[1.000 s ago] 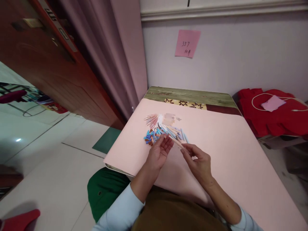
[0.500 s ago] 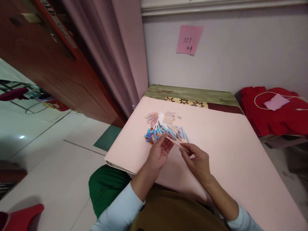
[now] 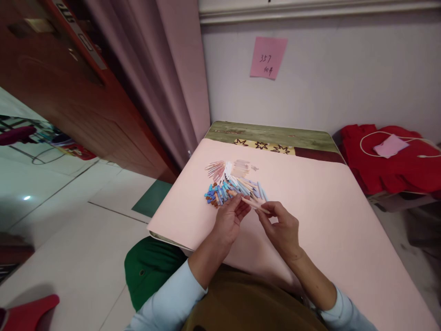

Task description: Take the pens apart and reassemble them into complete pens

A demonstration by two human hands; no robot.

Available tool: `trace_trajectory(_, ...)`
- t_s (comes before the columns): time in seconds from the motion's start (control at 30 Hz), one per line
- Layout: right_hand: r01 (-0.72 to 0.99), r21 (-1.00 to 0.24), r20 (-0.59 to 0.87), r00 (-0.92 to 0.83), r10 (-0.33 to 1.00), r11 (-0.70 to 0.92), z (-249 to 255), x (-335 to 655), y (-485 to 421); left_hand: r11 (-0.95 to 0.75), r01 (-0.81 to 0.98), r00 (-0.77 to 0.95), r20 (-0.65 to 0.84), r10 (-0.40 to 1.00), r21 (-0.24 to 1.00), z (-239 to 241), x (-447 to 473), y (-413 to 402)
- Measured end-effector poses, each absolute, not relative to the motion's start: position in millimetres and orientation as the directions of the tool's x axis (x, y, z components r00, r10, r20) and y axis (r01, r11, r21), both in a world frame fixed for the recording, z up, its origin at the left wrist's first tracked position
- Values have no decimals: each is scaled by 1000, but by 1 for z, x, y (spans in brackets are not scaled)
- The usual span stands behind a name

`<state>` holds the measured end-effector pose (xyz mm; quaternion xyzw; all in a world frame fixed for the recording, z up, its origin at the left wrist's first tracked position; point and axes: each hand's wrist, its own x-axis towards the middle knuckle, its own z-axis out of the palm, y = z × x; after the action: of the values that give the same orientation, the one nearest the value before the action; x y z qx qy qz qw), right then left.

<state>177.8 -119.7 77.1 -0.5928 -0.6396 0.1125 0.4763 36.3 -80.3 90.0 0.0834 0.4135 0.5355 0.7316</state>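
Note:
A slim pale-pink pen [image 3: 255, 204] slants between my hands, just above the near side of a pile of pens. My right hand [image 3: 283, 230] pinches its lower right end between thumb and fingers. The thumb and forefinger of my left hand [image 3: 228, 223] close at the upper left end, which they partly hide; the other fingers curl loosely beneath. Beyond my hands lie pale blue and beige pens [image 3: 245, 185] in a loose heap. Blue and brown capped ends [image 3: 213, 195] cluster left of it. Farther back, reddish pens [image 3: 215, 170], white pens [image 3: 228, 170] and beige pens [image 3: 240, 169] fan out.
A pale pink sheet [image 3: 310, 220] covers the table, its green patterned top [image 3: 268, 130] showing at the back. A pink note [image 3: 268, 57] hangs on the wall. Red cloth [image 3: 382, 170] with a white cable lies at right. A green stool [image 3: 148, 271] stands at lower left.
The pen's white tip, visible earlier just short of my left fingers, is now out of sight at those fingertips. My hands have come slightly closer together; the view has shifted a little.

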Motion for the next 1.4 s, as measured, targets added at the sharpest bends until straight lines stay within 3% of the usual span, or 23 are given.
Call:
trace_trajectory(0.4,731,-630,520,146,842,262,83,178,-121,424,-708,100,-514,852,565,92,43,-83)
trace_trajectory(0.63,827,-537,459,120,880,168,82,181,-120,378,-704,66,-475,878,601,88,45,-84)
trace_trajectory(0.83,727,-635,454,78,888,261,80,177,-120,325,-722,-20,-488,873,611,89,38,-75)
trace_trajectory(1.07,805,-511,579,63,813,302,82,174,-116,331,-719,-2,-478,879,611,93,36,-77)
trace_trajectory(1.23,871,-416,568,25,823,261,81,175,-118,332,-726,4,-479,878,602,94,35,-77)
trace_trajectory(1.4,787,-525,549,23,835,324,78,171,-118,293,-729,-34,-460,887,619,92,33,-77)
